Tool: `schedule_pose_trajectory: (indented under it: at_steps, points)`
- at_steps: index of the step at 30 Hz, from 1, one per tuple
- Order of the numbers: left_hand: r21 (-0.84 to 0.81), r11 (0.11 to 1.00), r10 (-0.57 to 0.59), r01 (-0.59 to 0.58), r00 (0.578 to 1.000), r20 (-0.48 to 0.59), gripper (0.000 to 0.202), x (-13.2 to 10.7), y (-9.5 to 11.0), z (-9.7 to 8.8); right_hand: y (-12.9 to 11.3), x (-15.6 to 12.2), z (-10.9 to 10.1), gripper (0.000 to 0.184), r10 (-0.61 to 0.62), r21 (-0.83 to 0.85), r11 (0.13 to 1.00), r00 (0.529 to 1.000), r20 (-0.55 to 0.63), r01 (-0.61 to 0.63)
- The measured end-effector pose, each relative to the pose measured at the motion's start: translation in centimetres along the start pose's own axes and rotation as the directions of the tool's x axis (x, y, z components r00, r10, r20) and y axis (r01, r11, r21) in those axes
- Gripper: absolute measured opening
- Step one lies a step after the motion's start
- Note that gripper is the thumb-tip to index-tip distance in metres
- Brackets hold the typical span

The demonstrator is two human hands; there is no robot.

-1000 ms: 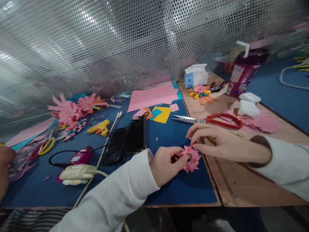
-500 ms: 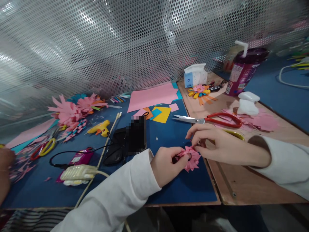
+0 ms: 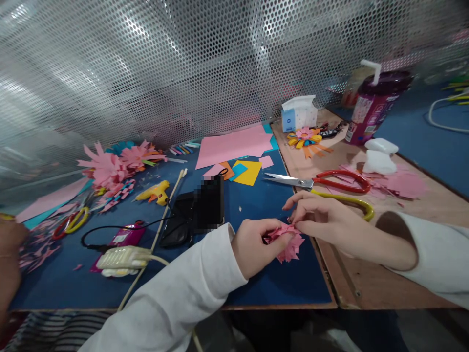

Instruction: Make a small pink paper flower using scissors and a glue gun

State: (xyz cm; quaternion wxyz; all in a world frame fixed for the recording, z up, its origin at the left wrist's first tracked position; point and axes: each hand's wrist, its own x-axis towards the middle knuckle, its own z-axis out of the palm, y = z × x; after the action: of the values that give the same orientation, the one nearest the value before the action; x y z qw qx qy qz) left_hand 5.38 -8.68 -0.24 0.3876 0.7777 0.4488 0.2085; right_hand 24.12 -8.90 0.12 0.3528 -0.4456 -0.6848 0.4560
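My left hand [image 3: 256, 247] is closed around a small pink paper flower [image 3: 289, 244] just above the blue mat [image 3: 264, 288]. My right hand [image 3: 326, 220] comes in from the right and pinches the flower's top petals between thumb and fingers. Both sleeves are white. Red-handled scissors [image 3: 318, 182] lie just beyond my right hand on the wooden board [image 3: 366, 274], with yellow-handled scissors [image 3: 351, 203] partly hidden behind that hand.
Finished pink paper flowers [image 3: 110, 166], a yellow glue gun [image 3: 156, 191], a black pouch [image 3: 198, 210] and a cream plug strip [image 3: 122, 256] lie on the left. Pink paper sheets [image 3: 234, 144], a tissue box [image 3: 298, 113] and a purple cup [image 3: 373, 105] stand behind. Another person's hand [image 3: 9, 259] shows at far left.
My right hand has moved down and closed its fingertips on the flower's petals. The yellow-handled scissors behind it have come into sight. The left hand keeps its hold.
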Motion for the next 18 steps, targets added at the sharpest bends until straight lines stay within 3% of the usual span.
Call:
schedule_pose_trajectory:
  at_steps: [18]
  points:
    - [0.055, 0.998, -0.024, 0.024, 1.0, 0.0, 0.026, -0.07, 0.15, -0.03, -0.19, 0.2, -0.45, 0.01, 0.015, -0.08, 0.997, 0.996, 0.085, -0.008]
